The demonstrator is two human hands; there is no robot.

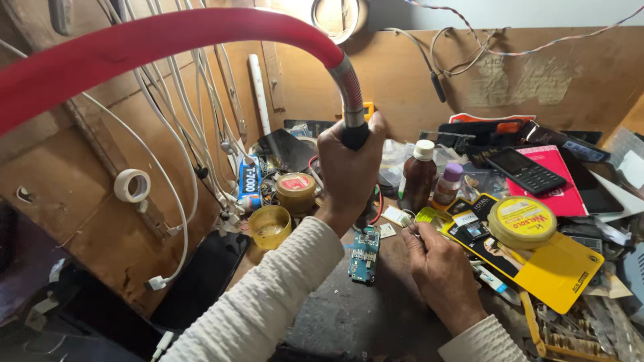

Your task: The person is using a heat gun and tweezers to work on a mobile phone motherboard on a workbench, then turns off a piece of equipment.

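Nearby, brown bottle [418, 175], yellow tin [522, 222], circuit board [364, 255], left hand [349, 167] gripping nozzle [353, 121].

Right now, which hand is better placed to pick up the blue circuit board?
Probably the right hand: it rests on the bench beside the blue circuit board, holding only something small. The left hand is wrapped around the hose handle above it.

Your left hand [349, 164] grips a smooth, glossy red rubber hose [168, 40] with a ribbed metal neck; behind it, rough matt wooden wall boards [402, 80].
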